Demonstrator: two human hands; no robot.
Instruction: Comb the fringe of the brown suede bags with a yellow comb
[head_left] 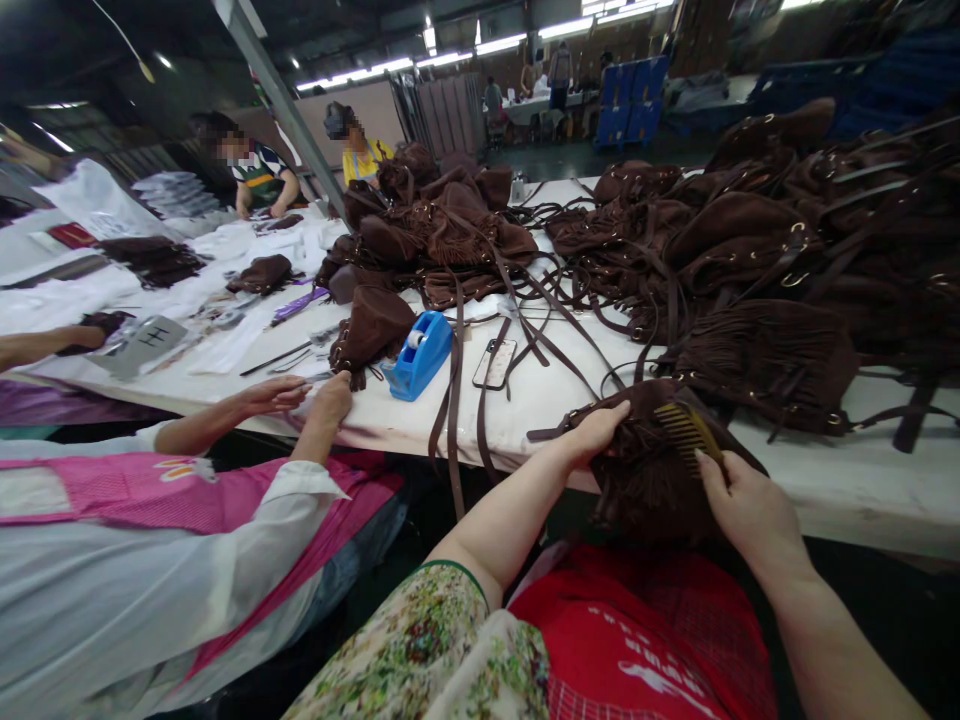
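Observation:
A brown suede fringed bag (645, 470) hangs over the near edge of the white table (540, 400), its fringe falling toward my lap. My left hand (596, 432) presses down on the bag's top left part. My right hand (739, 500) holds a tan comb (688, 432) with its teeth set in the fringe. Long brown straps (454, 400) trail off the table edge to the left of the bag.
A large heap of the same brown bags (757, 250) covers the table's right and far side. A blue tape dispenser (420, 355) and a phone (495, 362) lie left of centre. A co-worker's hands (300, 398) rest on the table at my left; other people sit farther back.

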